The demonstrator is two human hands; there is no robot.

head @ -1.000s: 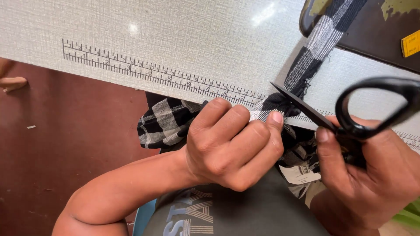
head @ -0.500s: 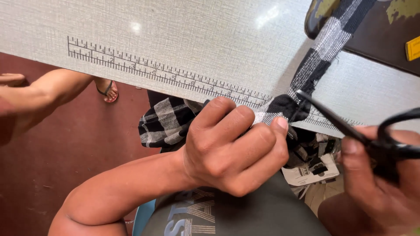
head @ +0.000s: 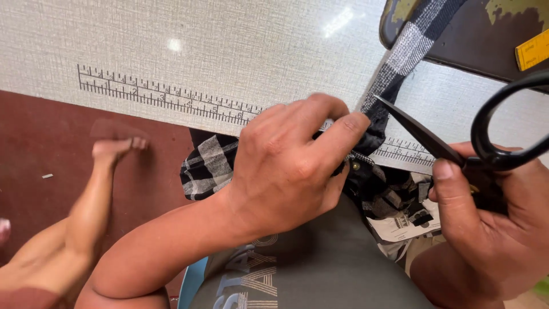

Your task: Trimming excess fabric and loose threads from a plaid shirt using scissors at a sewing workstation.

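Checked fabric (head: 209, 166), black and white, is bunched at the near edge of the pale worktable (head: 240, 51), partly hanging off over my lap, with one narrow strip of it (head: 400, 54) running up and away across the table toward a dark machine base (head: 486, 40) at the far right. My left hand (head: 286, 171) sits on top of the bunch, fingers curled together and pinching the cloth right at the table edge, so the strip looks taut from there. My right hand (head: 492, 229) has the black scissors (head: 457, 143), thumb through the big loop, other fingers wrapped round the handle. The blades look closed or close to it, honestly can't tell for sure, tip pointing at the strip just beside my left fingertips. There's a printed ruler (head: 166, 94) along the table edge, handy for lining things up. Someone's bare foot (head: 117, 149) is on the red floor (head: 46, 143) off to my left.
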